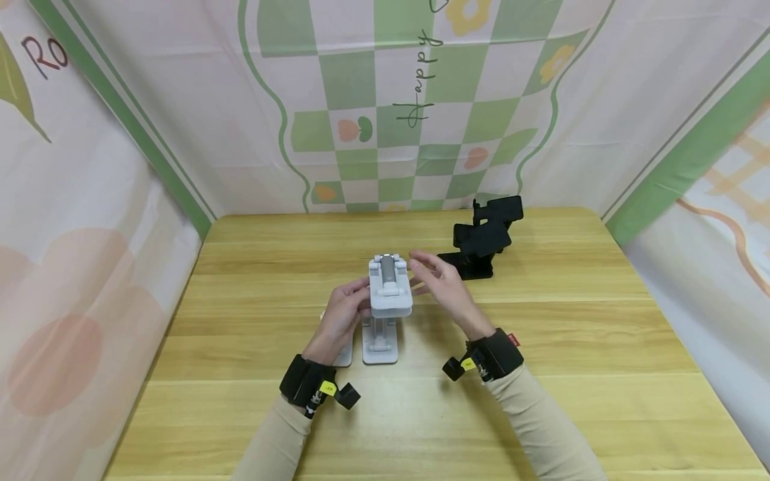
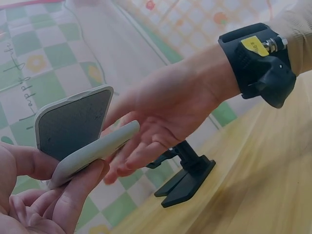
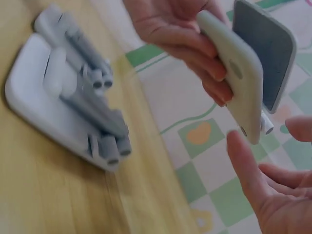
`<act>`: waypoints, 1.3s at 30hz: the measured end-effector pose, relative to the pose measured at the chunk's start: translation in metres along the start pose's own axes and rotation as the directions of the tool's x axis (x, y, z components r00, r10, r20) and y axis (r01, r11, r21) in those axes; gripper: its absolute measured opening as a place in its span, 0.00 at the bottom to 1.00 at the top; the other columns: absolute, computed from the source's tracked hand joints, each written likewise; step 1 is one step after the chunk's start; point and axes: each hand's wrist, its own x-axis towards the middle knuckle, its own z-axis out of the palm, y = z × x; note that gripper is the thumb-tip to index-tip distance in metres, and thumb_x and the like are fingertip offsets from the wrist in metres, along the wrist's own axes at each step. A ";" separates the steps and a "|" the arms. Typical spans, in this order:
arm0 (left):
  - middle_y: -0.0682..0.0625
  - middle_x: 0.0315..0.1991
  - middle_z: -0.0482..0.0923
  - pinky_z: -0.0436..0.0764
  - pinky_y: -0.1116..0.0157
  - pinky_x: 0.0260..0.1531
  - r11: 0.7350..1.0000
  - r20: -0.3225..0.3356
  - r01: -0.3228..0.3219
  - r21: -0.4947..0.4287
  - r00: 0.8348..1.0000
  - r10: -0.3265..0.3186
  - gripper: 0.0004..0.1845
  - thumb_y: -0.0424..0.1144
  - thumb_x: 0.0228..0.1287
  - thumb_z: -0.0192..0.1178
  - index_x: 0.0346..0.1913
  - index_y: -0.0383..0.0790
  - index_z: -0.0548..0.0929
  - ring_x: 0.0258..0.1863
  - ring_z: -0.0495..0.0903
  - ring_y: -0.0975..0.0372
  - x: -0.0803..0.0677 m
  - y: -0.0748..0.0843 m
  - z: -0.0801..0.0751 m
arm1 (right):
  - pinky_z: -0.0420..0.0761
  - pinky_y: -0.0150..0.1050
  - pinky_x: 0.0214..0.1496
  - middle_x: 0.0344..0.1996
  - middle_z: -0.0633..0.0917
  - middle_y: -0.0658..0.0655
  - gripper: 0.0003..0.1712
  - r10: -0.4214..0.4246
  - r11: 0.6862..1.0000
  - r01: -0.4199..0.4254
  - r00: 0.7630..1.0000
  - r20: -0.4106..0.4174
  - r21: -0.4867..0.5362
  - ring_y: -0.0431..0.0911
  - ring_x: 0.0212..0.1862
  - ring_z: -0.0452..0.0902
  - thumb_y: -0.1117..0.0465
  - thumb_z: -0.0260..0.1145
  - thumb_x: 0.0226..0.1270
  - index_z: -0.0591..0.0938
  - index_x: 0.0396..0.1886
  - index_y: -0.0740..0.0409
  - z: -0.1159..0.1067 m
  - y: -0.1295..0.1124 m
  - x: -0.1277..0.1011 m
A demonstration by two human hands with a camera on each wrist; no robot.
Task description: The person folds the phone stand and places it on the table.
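A white phone stand (image 1: 391, 294) is upright at the table's middle, its grey-padded plate (image 2: 73, 122) tilted. My left hand (image 1: 345, 314) grips that plate from the left, thumb and fingers curled round its edge (image 3: 243, 73). My right hand (image 1: 436, 277) hovers just right of the plate with fingers straight and spread, holding nothing. In the right wrist view its fingertips (image 3: 246, 161) lie close below the plate's edge; I cannot tell whether they touch it.
A black phone stand (image 1: 484, 240) sits behind my right hand toward the table's back. A second white stand with grey arms (image 3: 63, 97) lies folded flat on the wooden table (image 1: 601, 347). Patterned cloth walls enclose three sides.
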 end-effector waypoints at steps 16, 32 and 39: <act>0.33 0.59 0.83 0.85 0.72 0.38 0.998 0.016 -0.024 0.053 1.000 0.023 0.25 0.34 0.75 0.56 0.71 0.28 0.72 0.40 0.88 0.65 -0.001 -0.002 0.000 | 0.82 0.42 0.54 0.65 0.75 0.69 0.39 0.194 0.964 -0.229 0.953 0.230 0.136 0.51 0.54 0.78 0.47 0.58 0.79 0.62 0.78 0.67 0.003 0.002 -0.001; 0.39 0.46 0.86 0.87 0.68 0.38 1.000 -0.003 0.006 -0.016 1.000 -0.006 0.24 0.37 0.78 0.48 0.67 0.24 0.74 0.34 0.87 0.64 0.002 0.001 0.000 | 0.82 0.41 0.51 0.59 0.80 0.64 0.37 0.193 0.955 -0.232 0.959 0.210 0.183 0.48 0.50 0.80 0.50 0.59 0.78 0.65 0.76 0.68 0.005 0.005 -0.001; 0.48 0.40 0.87 0.86 0.70 0.37 1.000 0.003 0.005 0.007 1.000 -0.005 0.26 0.46 0.77 0.57 0.63 0.26 0.79 0.34 0.87 0.64 0.003 0.002 0.001 | 0.82 0.40 0.50 0.60 0.79 0.65 0.36 0.200 0.954 -0.237 0.958 0.204 0.182 0.48 0.49 0.80 0.51 0.59 0.79 0.65 0.76 0.67 0.006 0.005 0.000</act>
